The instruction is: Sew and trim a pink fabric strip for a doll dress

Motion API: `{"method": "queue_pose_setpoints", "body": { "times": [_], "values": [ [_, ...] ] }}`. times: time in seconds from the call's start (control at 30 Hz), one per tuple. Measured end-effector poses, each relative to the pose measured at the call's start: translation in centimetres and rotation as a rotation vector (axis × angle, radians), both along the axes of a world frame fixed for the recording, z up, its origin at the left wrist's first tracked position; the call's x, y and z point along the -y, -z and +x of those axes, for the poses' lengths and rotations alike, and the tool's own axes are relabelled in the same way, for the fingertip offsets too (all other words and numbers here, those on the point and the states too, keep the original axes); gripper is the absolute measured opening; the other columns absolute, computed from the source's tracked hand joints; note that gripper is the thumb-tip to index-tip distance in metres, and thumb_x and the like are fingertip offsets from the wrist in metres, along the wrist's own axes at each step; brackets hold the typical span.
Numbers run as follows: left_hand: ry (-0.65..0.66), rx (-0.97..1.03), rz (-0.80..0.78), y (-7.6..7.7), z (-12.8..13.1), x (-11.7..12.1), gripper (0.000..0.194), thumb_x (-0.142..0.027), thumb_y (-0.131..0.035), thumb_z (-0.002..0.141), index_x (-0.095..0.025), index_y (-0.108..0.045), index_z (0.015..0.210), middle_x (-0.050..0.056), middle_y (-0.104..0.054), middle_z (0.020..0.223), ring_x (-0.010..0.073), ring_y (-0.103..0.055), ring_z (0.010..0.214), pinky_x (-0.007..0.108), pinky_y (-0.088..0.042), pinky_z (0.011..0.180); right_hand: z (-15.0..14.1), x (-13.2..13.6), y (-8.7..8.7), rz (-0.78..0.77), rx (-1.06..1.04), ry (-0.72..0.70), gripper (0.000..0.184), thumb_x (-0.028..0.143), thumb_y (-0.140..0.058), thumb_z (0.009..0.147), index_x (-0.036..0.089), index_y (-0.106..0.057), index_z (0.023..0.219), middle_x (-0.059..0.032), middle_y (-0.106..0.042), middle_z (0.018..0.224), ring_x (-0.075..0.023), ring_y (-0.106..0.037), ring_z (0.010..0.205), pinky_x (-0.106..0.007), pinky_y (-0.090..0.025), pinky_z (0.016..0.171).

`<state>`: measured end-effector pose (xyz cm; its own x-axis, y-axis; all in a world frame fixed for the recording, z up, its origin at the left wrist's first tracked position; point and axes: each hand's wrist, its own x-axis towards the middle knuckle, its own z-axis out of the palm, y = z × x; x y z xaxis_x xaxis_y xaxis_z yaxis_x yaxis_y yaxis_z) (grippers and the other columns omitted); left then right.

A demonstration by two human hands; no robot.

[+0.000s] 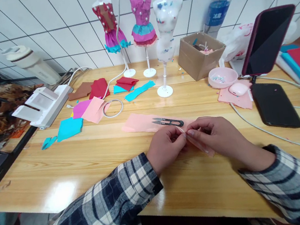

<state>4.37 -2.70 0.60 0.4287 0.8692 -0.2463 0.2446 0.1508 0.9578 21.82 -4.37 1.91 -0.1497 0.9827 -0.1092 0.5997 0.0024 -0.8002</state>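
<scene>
My left hand (168,146) and my right hand (213,132) meet over the table, thumbs and fingertips pinched close together. Between them they hold a thin pink piece of crepe-like paper or cloth (202,147), whose lower end hangs under my right fingers. A pale narrow edge of it shows at my left fingertips. Just beyond my hands, black thread snips (168,121) lie across a flat pink strip (137,123). Part of that strip is hidden behind my hands.
Dress forms stand at the back, one a white torso (169,13). A cardboard box (199,56), a pink bead bowl (222,77), a propped phone (269,40) and a flat black phone (276,104) are at right. Coloured scraps (70,129), a ring (113,108) and a power strip (42,107) lie left.
</scene>
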Motion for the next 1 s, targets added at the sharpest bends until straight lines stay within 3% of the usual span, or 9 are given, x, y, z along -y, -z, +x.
{"method": "queue_pose_setpoints", "body": {
  "times": [0.4, 0.77, 1.0],
  "values": [
    [-0.015, -0.025, 0.024, 0.21, -0.06, -0.04, 0.013, -0.025, -0.057, 0.079, -0.017, -0.057, 0.070, 0.002, -0.067, 0.064, 0.0148, -0.064, 0.057, 0.023, -0.049, 0.050, -0.03, 0.17, 0.03, 0.090, 0.066, -0.038, 0.019, 0.034, -0.059, 0.085, 0.024, -0.075, 0.085, -0.0007, -0.070, 0.078, -0.0152, -0.060, 0.068, -0.029, -0.042, 0.061],
    [-0.019, 0.014, -0.048, -0.05, -0.03, -0.03, 0.008, -0.020, -0.056, 0.077, -0.017, -0.057, 0.070, 0.001, -0.066, 0.064, 0.0135, -0.064, 0.055, 0.022, -0.049, 0.050, 0.03, 0.18, -0.09, 0.099, 0.090, -0.052, 0.019, 0.033, -0.059, 0.085, 0.023, -0.075, 0.086, -0.0022, -0.071, 0.080, -0.0159, -0.060, 0.068, -0.029, -0.043, 0.061],
    [-0.022, 0.061, -0.076, -0.35, 0.07, -0.05, 0.010, -0.023, -0.058, 0.079, -0.016, -0.060, 0.073, 0.000, -0.063, 0.063, 0.0121, -0.061, 0.055, 0.022, -0.049, 0.050, 0.13, 0.34, 0.26, 0.257, 0.151, -0.009, 0.015, 0.031, -0.063, 0.083, 0.022, -0.072, 0.090, -0.0004, -0.068, 0.076, -0.0107, -0.053, 0.055, -0.025, -0.040, 0.054]
  ]
}}
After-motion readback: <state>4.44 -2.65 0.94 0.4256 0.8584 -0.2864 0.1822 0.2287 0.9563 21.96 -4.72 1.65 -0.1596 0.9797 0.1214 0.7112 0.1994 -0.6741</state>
